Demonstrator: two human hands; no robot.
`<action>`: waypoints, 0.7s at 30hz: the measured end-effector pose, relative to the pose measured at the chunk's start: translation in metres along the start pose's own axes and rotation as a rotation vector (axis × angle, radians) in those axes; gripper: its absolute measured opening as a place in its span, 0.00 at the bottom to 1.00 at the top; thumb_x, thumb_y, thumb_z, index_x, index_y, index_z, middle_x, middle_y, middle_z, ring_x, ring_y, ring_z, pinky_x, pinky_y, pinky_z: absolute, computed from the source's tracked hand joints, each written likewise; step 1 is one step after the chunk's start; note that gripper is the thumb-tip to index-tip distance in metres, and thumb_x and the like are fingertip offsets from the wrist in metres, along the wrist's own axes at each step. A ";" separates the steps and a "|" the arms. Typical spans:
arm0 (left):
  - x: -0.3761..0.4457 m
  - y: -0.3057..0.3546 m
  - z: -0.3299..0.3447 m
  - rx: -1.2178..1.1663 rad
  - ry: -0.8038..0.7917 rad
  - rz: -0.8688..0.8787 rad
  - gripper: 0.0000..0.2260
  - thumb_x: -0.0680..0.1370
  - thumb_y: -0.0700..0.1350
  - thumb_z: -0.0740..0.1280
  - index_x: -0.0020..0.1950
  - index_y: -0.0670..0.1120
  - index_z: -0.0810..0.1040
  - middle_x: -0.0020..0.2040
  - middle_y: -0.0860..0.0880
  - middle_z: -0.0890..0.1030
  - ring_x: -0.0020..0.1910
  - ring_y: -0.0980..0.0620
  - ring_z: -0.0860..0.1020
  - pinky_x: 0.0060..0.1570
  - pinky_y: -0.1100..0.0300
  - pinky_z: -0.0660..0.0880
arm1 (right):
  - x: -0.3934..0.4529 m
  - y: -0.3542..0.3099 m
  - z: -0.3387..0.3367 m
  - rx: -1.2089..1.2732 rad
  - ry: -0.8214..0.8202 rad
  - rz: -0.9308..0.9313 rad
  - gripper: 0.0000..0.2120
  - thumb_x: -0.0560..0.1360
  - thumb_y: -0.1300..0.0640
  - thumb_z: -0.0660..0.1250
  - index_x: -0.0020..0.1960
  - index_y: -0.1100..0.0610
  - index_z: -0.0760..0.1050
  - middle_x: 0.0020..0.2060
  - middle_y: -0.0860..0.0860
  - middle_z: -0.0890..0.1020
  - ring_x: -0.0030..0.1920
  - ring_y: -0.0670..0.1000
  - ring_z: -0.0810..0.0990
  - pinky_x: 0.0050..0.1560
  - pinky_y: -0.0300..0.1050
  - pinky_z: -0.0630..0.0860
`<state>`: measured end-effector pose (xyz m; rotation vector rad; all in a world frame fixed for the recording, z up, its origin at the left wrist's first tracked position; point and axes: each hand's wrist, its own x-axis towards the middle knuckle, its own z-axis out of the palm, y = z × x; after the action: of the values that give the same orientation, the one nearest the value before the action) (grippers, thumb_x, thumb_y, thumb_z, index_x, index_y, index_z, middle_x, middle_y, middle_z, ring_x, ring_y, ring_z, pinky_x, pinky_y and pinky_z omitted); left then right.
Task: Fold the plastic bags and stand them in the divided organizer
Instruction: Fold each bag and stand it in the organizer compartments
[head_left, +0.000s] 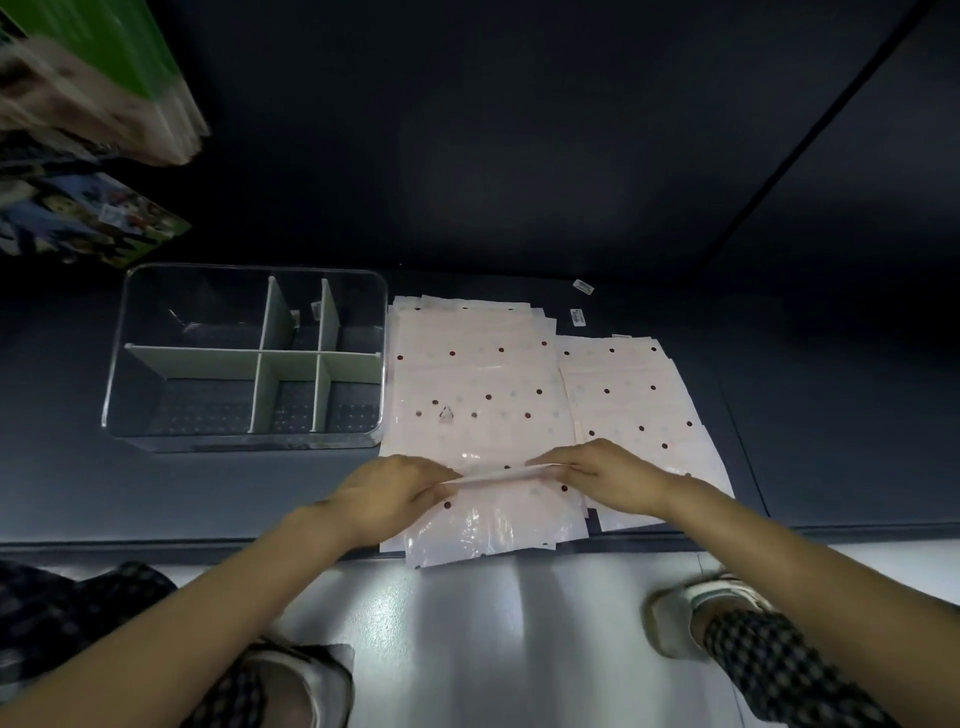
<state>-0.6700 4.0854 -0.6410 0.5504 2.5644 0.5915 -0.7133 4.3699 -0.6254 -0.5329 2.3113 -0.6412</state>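
Left hand (395, 491) and right hand (605, 467) pinch the top bag's (483, 395) fold. Keeping both edges level should crease it squarely

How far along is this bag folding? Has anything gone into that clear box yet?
Hardly begun. No folded bag shows in the clear organizer. In hand: the left hand and right hand pinch a fold across the top bag of the near stack. Left: the rest of that stack and a second stack lying flat to its right.
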 end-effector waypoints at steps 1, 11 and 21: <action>-0.004 0.000 -0.002 -0.042 -0.034 -0.007 0.14 0.82 0.55 0.54 0.62 0.57 0.75 0.56 0.55 0.80 0.55 0.52 0.76 0.51 0.60 0.72 | -0.002 0.000 -0.001 0.070 -0.009 0.004 0.12 0.81 0.54 0.59 0.60 0.48 0.77 0.47 0.37 0.81 0.46 0.34 0.76 0.50 0.26 0.69; -0.018 0.021 0.013 -0.326 0.445 -0.166 0.24 0.78 0.46 0.66 0.72 0.51 0.65 0.73 0.50 0.66 0.65 0.50 0.71 0.59 0.58 0.71 | 0.017 0.006 0.015 0.599 0.463 0.303 0.17 0.76 0.55 0.67 0.33 0.56 0.64 0.27 0.49 0.65 0.31 0.49 0.66 0.32 0.40 0.62; -0.003 0.046 0.031 0.415 0.457 -0.112 0.29 0.75 0.54 0.67 0.73 0.45 0.66 0.76 0.39 0.52 0.75 0.40 0.52 0.71 0.38 0.51 | 0.049 0.013 0.018 0.213 0.512 0.456 0.22 0.78 0.52 0.61 0.31 0.55 0.54 0.27 0.49 0.60 0.29 0.48 0.58 0.29 0.43 0.55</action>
<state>-0.6398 4.1322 -0.6423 0.4342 3.1569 0.1495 -0.7369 4.3488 -0.6688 0.2922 2.6554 -0.8495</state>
